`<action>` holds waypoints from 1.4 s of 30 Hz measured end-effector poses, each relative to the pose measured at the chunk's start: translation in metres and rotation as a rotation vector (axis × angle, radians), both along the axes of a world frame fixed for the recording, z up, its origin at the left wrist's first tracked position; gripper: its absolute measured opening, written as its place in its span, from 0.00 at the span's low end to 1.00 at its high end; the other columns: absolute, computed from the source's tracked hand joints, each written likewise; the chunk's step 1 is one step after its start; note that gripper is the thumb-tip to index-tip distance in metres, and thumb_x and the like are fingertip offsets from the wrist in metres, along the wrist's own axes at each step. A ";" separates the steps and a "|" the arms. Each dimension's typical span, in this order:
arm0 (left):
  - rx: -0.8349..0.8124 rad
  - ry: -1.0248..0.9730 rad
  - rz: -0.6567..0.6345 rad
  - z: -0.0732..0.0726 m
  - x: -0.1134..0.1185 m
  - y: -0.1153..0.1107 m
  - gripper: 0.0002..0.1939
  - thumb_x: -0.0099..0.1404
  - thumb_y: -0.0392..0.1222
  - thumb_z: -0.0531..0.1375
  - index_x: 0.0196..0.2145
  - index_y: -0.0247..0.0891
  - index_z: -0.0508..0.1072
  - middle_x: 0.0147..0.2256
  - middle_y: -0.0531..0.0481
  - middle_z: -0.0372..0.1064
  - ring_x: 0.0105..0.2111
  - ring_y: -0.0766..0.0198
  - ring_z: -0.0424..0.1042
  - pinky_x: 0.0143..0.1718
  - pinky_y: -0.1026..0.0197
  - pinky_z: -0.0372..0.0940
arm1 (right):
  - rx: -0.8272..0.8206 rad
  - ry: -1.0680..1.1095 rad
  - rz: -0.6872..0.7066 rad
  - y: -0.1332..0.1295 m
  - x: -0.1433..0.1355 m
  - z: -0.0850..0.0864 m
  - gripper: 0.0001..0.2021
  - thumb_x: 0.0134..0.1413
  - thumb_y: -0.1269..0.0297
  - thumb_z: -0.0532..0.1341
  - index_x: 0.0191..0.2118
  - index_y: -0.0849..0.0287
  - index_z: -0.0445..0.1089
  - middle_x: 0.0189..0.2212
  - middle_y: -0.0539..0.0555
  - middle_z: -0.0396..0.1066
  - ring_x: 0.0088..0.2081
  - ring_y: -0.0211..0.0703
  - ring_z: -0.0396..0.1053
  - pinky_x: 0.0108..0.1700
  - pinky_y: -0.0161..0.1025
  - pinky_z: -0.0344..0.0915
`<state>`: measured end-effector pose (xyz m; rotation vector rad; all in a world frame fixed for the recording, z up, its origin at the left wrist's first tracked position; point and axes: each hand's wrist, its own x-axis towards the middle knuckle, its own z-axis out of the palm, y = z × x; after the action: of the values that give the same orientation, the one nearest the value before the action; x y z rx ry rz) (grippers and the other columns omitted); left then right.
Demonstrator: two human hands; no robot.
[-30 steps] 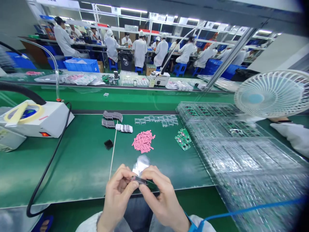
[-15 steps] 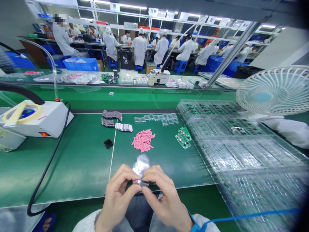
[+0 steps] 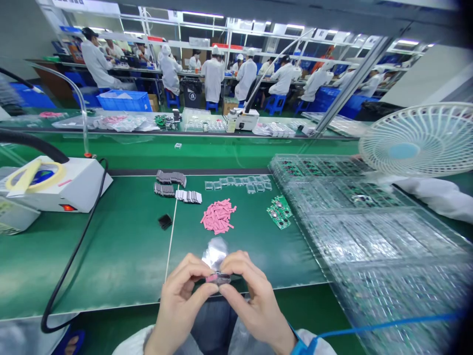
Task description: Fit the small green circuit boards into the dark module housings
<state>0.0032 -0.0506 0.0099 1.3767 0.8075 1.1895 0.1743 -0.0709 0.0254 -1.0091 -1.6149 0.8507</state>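
My left hand (image 3: 185, 298) and my right hand (image 3: 252, 298) meet at the bench's front edge, thumbs and fingertips closed on opposite ends of a small flat dark piece with a pink strip (image 3: 222, 279). Fingertips cover part of it, so its exact kind is unclear. Just beyond the fingers lies crumpled silvery film (image 3: 215, 250). Farther back is a heap of pink strips (image 3: 218, 217). Green circuit boards (image 3: 280, 212) rest to the right, and a dark square plate (image 3: 164, 221) to the left. A blue band with a cord (image 3: 305, 346) circles my right wrist.
Stacked clear trays with boards (image 3: 343, 217) fill the right side below a white fan (image 3: 410, 140). Clear frames (image 3: 238, 182) and rows of thin dark-edged pieces (image 3: 172, 178) line the back. A white machine (image 3: 74, 185) with a black cable (image 3: 79, 246) stands left. Co-workers sit beyond.
The held piece has turned slightly between my fingertips, and its pink strip shows more clearly on the left. Both hands keep nearly the same place.
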 end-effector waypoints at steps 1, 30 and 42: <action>0.006 0.006 -0.007 0.000 0.000 -0.001 0.07 0.65 0.31 0.63 0.36 0.44 0.76 0.33 0.52 0.66 0.36 0.65 0.69 0.37 0.64 0.66 | 0.000 0.000 0.005 -0.001 0.001 0.002 0.05 0.62 0.70 0.60 0.42 0.53 0.67 0.36 0.51 0.71 0.40 0.45 0.67 0.47 0.46 0.59; 0.346 0.124 0.040 0.028 0.001 0.000 0.18 0.63 0.27 0.63 0.46 0.47 0.79 0.37 0.48 0.74 0.41 0.59 0.75 0.43 0.58 0.71 | 0.061 0.092 -0.021 -0.004 0.005 0.018 0.03 0.63 0.67 0.61 0.42 0.53 0.69 0.37 0.53 0.68 0.40 0.46 0.66 0.44 0.46 0.63; 0.159 0.078 0.075 0.038 0.006 0.008 0.10 0.63 0.36 0.65 0.42 0.42 0.81 0.35 0.47 0.75 0.36 0.59 0.76 0.39 0.58 0.73 | 0.064 0.175 -0.226 -0.001 -0.015 0.024 0.03 0.62 0.68 0.61 0.35 0.57 0.69 0.32 0.51 0.68 0.36 0.42 0.66 0.40 0.41 0.63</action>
<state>0.0093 -0.0429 0.0484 1.5425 0.8405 1.2873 0.1596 -0.0716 0.0493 -1.0207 -1.3443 0.7092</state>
